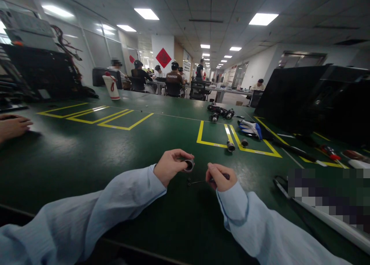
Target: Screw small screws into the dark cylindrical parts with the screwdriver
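Observation:
In front of me my left hand is closed on a short, hollow metal cylinder, its round opening turned toward me. To the right, my right hand grips a screwdriver by its dark handle. The thin shaft points left over the green table. By the shaft's tip are two tiny dark pieces, too small to name; whether the tip touches one I cannot tell. Beyond my right hand, a similar metal cylinder and a smaller metal ring rest near yellow tape.
Dark metal assemblies lie farther back, beside a blue-and-white glove. A red-handled tool is at the right. A white cup stands at the far edge. Another person's hand rests at the left. Black equipment bounds the right side.

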The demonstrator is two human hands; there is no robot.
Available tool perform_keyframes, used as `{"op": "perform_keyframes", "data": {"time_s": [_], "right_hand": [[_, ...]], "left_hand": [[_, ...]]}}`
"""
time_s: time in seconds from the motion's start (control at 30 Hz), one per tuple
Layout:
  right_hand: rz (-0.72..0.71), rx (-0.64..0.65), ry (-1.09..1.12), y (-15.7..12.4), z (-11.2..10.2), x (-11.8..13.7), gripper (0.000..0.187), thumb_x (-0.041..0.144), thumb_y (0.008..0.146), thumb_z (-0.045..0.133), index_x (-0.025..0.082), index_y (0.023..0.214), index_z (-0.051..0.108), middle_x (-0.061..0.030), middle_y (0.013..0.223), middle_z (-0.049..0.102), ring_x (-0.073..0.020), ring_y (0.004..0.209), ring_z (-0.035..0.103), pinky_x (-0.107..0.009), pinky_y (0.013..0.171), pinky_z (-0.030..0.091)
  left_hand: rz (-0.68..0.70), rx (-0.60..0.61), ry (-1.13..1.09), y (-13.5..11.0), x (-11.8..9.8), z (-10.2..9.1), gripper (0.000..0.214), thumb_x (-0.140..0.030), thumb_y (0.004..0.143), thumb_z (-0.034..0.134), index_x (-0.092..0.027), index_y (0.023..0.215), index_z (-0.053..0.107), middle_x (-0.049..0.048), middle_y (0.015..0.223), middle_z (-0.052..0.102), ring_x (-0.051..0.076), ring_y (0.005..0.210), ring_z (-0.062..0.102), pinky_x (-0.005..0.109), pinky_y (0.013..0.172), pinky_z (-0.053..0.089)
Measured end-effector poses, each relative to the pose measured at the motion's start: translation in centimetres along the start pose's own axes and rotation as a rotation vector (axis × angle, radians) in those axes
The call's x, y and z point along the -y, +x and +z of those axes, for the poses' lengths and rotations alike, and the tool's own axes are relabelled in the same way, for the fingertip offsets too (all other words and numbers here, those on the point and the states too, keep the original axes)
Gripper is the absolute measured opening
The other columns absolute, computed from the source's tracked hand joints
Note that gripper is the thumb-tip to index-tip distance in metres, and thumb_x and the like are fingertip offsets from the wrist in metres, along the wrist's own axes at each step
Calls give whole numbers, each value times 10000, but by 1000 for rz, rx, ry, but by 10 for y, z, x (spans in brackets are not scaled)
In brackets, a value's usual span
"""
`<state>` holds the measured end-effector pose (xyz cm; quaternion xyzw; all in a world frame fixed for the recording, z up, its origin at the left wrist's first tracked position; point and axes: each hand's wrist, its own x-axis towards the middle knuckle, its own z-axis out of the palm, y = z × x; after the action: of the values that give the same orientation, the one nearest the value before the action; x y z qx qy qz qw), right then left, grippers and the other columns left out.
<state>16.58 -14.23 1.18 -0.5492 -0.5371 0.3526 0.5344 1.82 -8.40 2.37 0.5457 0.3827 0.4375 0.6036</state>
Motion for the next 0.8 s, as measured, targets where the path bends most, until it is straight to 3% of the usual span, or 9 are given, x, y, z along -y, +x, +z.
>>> {"op": "perform_keyframes", "data": {"time_s": [0.4,0.53,0.7,0.8], "right_hand": [[-139,118,-193,3,-11,7,434,318,763,426,171,357,468,42,327,354,-56,312,339,-194,333,223],[-161,85,-227,1,-9,7,426,347,786,409,173,404,480,48,326,351,-57,308,353,-187,321,234],[-225,61,-110,-9,-9,8,427,391,822,380,169,472,485,48,357,375,-55,319,366,-186,325,256],[-331,-20,-113,-15,-13,12,403,364,847,353,172,522,495,39,393,405,-71,356,402,-202,363,307]], "left_hand": [[-73,-13,-39,1,-1,0,232,-67,542,665,-105,768,624,63,786,664,191,742,635,326,677,544],[-89,-29,-120,0,-5,0,265,-24,543,609,-103,795,630,62,826,663,190,793,623,339,740,532],[-68,-79,-136,3,-5,-3,265,-20,542,613,-110,791,634,68,872,660,190,805,618,353,742,532],[-62,-86,-113,4,-3,-5,274,-27,546,626,-111,806,636,69,859,660,189,805,620,351,743,532]]}}
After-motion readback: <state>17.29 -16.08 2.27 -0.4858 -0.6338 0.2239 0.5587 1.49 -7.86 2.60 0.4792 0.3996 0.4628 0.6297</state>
